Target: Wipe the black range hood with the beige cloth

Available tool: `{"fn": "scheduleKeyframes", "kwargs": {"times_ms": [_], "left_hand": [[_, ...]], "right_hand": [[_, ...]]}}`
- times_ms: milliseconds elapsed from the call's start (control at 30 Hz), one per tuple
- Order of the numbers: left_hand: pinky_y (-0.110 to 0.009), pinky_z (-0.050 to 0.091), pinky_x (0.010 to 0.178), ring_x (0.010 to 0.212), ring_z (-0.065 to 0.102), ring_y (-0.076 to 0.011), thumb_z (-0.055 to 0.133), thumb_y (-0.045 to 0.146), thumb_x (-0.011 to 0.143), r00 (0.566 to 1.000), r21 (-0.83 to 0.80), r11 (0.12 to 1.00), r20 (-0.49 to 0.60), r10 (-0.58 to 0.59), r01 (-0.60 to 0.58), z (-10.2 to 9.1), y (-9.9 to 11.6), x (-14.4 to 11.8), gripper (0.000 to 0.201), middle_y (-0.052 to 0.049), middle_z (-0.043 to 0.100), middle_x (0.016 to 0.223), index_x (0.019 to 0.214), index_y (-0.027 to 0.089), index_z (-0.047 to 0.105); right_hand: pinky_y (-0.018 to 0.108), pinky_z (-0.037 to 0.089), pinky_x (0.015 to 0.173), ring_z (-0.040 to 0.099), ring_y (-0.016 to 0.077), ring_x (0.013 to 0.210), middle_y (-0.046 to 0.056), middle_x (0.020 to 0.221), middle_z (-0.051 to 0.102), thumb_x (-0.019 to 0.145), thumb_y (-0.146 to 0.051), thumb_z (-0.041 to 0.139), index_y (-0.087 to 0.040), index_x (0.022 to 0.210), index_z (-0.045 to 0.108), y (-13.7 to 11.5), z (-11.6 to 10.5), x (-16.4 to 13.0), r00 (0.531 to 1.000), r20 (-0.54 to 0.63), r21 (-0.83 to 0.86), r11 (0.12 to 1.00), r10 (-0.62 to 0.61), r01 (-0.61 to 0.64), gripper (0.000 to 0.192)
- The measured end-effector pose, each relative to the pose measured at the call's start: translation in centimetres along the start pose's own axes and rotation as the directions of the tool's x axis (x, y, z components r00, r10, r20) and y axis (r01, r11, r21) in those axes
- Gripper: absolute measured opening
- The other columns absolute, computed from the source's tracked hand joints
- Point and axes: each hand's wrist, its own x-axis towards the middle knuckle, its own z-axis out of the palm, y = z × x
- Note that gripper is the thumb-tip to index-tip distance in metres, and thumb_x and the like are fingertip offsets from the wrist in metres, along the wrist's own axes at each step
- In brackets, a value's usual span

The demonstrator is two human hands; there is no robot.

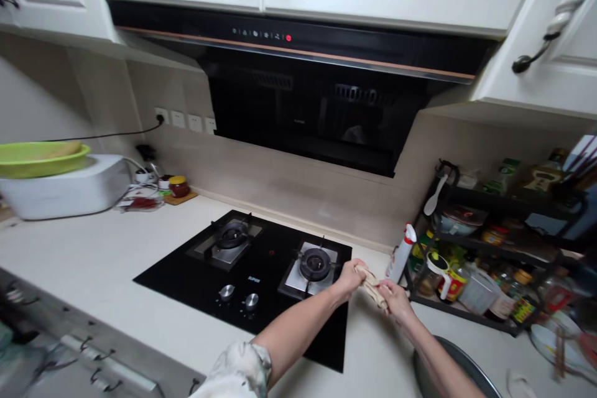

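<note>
Two burners (232,235) (314,263), two knobs (227,291) (251,301), four wall sockets (161,115) (178,119) (194,122) (210,125), two hands (349,278) (394,300), one cloth (372,285), one spray bottle (400,255)

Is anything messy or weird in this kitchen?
Nothing looks spilled or broken. One odd bit: a green bowl sits on top of a white appliance at the far left, not on the counter. Both hands, left and right, grip a twisted beige cloth beside the black stove.
</note>
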Motion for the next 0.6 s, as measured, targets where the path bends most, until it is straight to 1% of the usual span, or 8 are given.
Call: {"fn": "scheduleKeyframes", "kwargs": {"times_ms": [67,133,233,300,367,433,500,600], "left_hand": [[-0.018,0.045,0.063,0.062,0.054,-0.0096,0.067,0.001,0.067,0.997,-0.076,0.995,-0.048,0.057,-0.060,-3.5,3.5,0.1,0.022,0.003,0.060,0.069,0.083,0.014,0.060],[-0.027,0.054,0.073,0.069,0.061,-0.0140,0.065,0.008,0.075,0.996,-0.164,0.983,-0.056,0.069,-0.078,-7.3,7.0,-0.1,0.019,0.000,0.064,0.076,0.090,0.016,0.060],[-0.043,0.058,0.091,0.093,0.071,-0.0224,0.060,0.020,0.089,0.998,-0.279,0.959,0.011,0.059,-0.053,-12.4,12.1,-1.1,0.008,-0.008,0.071,0.093,0.096,0.016,0.060],[-0.048,0.056,0.099,0.106,0.071,-0.0256,0.052,0.029,0.099,0.994,-0.387,0.922,0.089,0.068,-0.028,-15.0,15.1,-1.9,0.016,-0.012,0.072,0.103,0.099,0.016,0.062],[-0.050,0.054,0.102,0.109,0.070,-0.0261,0.041,0.035,0.107,0.987,-0.512,0.859,0.128,0.102,-0.022,-16.8,17.8,-2.7,0.029,-0.013,0.072,0.106,0.100,0.017,0.063],[-0.047,0.055,0.102,0.105,0.071,-0.0235,0.036,0.035,0.111,0.985,-0.588,0.807,0.102,0.142,-0.056,-18.0,20.2,-3.2,0.034,-0.011,0.072,0.103,0.099,0.017,0.063],[-0.041,0.056,0.100,0.098,0.071,-0.0198,0.038,0.028,0.111,0.983,-0.591,0.802,0.081,0.167,-0.088,-19.1,21.8,-3.4,0.031,-0.008,0.072,0.099,0.098,0.017,0.064],[-0.036,0.056,0.098,0.090,0.071,-0.0167,0.050,0.017,0.105,0.974,-0.562,0.825,0.157,0.166,-0.050,-20.2,22.9,-3.3,0.017,-0.005,0.072,0.096,0.097,0.016,0.065]], "right_hand": [[0.018,0.025,0.040,0.041,0.0084,0.043,-0.004,0.056,0.050,0.057,-0.064,0.075,-0.019,0.084,0.055,-2.0,2.8,1.2,0.998,-0.039,0.196,0.980,0.051,-0.042,0.056],[0.017,0.031,0.043,0.047,0.0084,0.047,-0.004,0.062,0.055,0.051,-0.057,0.083,-0.019,0.088,0.055,-4.4,5.0,2.1,0.993,-0.081,0.367,0.929,0.083,-0.048,0.060],[0.018,0.041,0.051,0.059,0.0111,0.061,-0.001,0.077,0.063,0.050,-0.046,0.088,-0.020,0.094,0.055,-8.5,8.0,3.4,0.992,-0.104,0.527,0.850,0.075,-0.009,0.061],[0.018,0.042,0.053,0.059,0.0114,0.066,-0.002,0.080,0.064,0.054,-0.048,0.089,-0.021,0.093,0.054,-11.2,9.9,4.2,0.996,-0.086,0.572,0.820,0.026,0.028,0.060],[0.017,0.041,0.055,0.058,0.0107,0.067,-0.002,0.081,0.064,0.059,-0.054,0.089,-0.020,0.093,0.056,-13.5,11.7,4.9,0.999,-0.039,0.503,0.863,-0.035,0.050,0.059],[0.016,0.041,0.057,0.058,0.0108,0.070,0.001,0.083,0.066,0.063,-0.058,0.089,-0.017,0.096,0.062,-15.4,13.6,5.3,0.998,0.020,0.352,0.935,-0.064,0.053,0.060],[0.019,0.046,0.064,0.062,0.0135,0.078,0.005,0.094,0.070,0.065,-0.062,0.089,-0.014,0.109,0.067,-16.7,16.0,5.3,0.992,0.112,0.251,0.968,-0.061,0.032,0.068],[0.030,0.054,0.078,0.068,0.0205,0.097,0.010,0.115,0.072,0.062,-0.072,0.089,-0.019,0.130,0.063,-17.9,20.9,4.6,0.947,0.304,0.300,0.954,-0.105,0.009,0.090]]}}
